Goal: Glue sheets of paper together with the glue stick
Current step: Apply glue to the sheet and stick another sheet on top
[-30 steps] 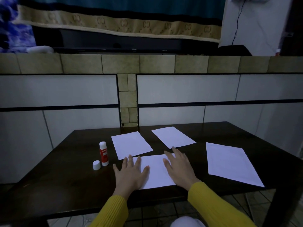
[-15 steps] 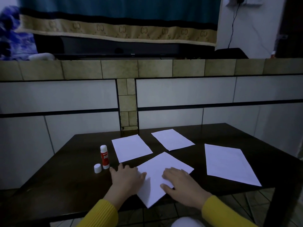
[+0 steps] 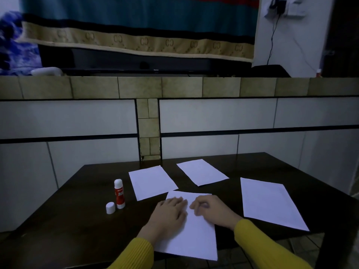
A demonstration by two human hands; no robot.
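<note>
A white paper sheet [image 3: 196, 235] lies lengthwise in front of me, its near end hanging over the table's front edge. My left hand [image 3: 167, 218] rests flat on its left part. My right hand [image 3: 212, 210] lies on its upper right part with fingers curled, slightly blurred. Three more white sheets lie flat: one at centre left [image 3: 151, 181], one at the back [image 3: 202, 171], one on the right [image 3: 270, 202]. A red glue stick [image 3: 119, 194] stands uncapped to the left, with its white cap [image 3: 110, 207] beside it.
The dark wooden table [image 3: 64, 220] stands against a tiled low wall [image 3: 213, 117]. Beyond the wall hangs a teal cloth with a beige border [image 3: 136, 41]. Tiled floor shows past the table's front edge.
The near sheet has been turned from lying crosswise, through a diagonal, to lengthwise and pulled toward me over the table's edge. Both hands moved with it; my right fingers have curled.
</note>
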